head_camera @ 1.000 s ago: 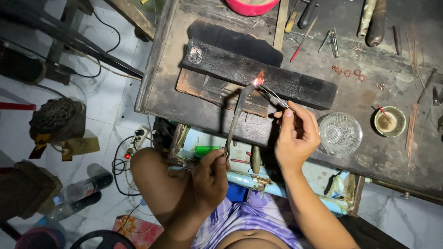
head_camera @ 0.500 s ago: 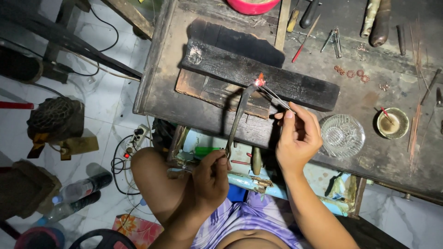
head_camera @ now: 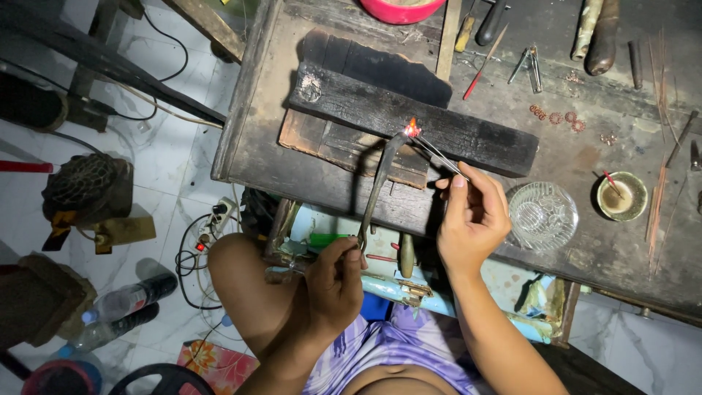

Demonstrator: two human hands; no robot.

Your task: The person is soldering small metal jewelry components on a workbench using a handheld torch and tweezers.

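Dark, scorched worktop [head_camera: 585, 241] above a pale tiled floor — a flame at frame centre.

A glass dish [head_camera: 542, 216], small bowl [head_camera: 621, 196] and copper rings [head_camera: 557, 117] sit at right. The left hand [head_camera: 333, 281], lower centre, grips a torch pipe [head_camera: 374, 194]; the right hand [head_camera: 472, 219] pinches tweezers [head_camera: 439, 155] — both tips meet at the glowing piece [head_camera: 412, 130] on the charred block [head_camera: 409, 117], up-left of it.

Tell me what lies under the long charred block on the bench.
The charred block rests across a brownish wooden board on the workbench. How far the board runs beneath cannot be seen. Torch and tweezers meet at a glowing piece on top.
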